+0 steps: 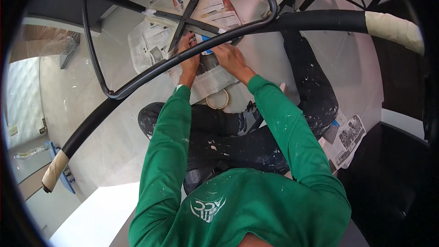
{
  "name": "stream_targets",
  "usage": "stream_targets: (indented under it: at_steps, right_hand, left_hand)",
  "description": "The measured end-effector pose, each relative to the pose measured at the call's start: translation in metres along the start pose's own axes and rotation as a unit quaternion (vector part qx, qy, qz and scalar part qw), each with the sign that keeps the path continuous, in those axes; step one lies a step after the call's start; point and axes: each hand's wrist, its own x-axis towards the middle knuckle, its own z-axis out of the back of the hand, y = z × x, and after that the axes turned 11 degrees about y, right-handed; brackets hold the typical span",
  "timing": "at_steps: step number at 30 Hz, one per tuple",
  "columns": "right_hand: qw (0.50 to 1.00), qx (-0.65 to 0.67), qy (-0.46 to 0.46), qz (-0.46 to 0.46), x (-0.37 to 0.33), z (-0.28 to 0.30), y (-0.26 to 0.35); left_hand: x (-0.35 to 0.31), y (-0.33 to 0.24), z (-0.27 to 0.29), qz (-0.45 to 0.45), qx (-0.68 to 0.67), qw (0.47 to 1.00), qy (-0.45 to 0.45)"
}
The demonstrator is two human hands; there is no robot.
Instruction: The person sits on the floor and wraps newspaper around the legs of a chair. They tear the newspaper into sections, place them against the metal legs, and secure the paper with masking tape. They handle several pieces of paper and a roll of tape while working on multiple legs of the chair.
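Observation:
A black tubular metal frame (157,74) arches across my view, with flat crossed bars (183,19) beyond its long curved tube. My left hand (190,63) reaches under that tube, its fingers closed beside the crossed bars at the edge of a small blue-and-white piece (206,41). From the other side my right hand (230,58) pinches the same piece. The tube crosses in front and hides part of the piece and some fingertips. Below the hands are spread newspaper sheets (215,78). A roll of masking tape (217,99) lies at their near edge.
Cream tape wraps the frame's ends, at the left tip (55,171) and the right (393,31). My paint-spattered legs fold around the work. More newspaper (350,142) lies at the right. At the left stand a quilted white panel (23,96) and a blue-edged object (64,174).

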Motion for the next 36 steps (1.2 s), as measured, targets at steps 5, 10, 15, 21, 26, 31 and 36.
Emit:
stream_targets:
  at_steps: [5, 10, 15, 21, 26, 31, 36]
  right_hand:
    - [1.0, -0.001, -0.022, 0.019, -0.001, -0.004, -0.01]
    - [0.999, 0.002, -0.016, 0.032, -0.003, -0.006, -0.016]
    - [0.998, -0.025, -0.031, 0.053, -0.008, -0.013, -0.022]
    - [0.998, -0.011, -0.043, 0.046, 0.001, -0.011, -0.014]
    - [0.999, -0.013, -0.016, 0.03, -0.004, -0.01, -0.017]
    - [0.998, -0.007, -0.046, 0.041, 0.0, -0.009, -0.015]
    - [0.999, -0.015, 0.02, 0.028, -0.009, -0.007, -0.013]
  left_hand:
    - [-0.002, -0.01, 0.006, -0.017, 0.135, 0.985, 0.108]
    - [0.004, 0.009, 0.01, -0.031, 0.166, 0.97, 0.175]
    - [0.001, 0.009, 0.0, -0.012, 0.179, 0.968, 0.174]
    - [0.01, 0.018, 0.007, -0.031, 0.203, 0.961, 0.186]
    - [0.006, 0.013, 0.006, -0.1, 0.213, 0.959, 0.159]
    - [0.008, 0.022, 0.008, -0.069, 0.221, 0.95, 0.209]
    - [0.007, 0.012, 0.006, -0.07, 0.25, 0.939, 0.224]
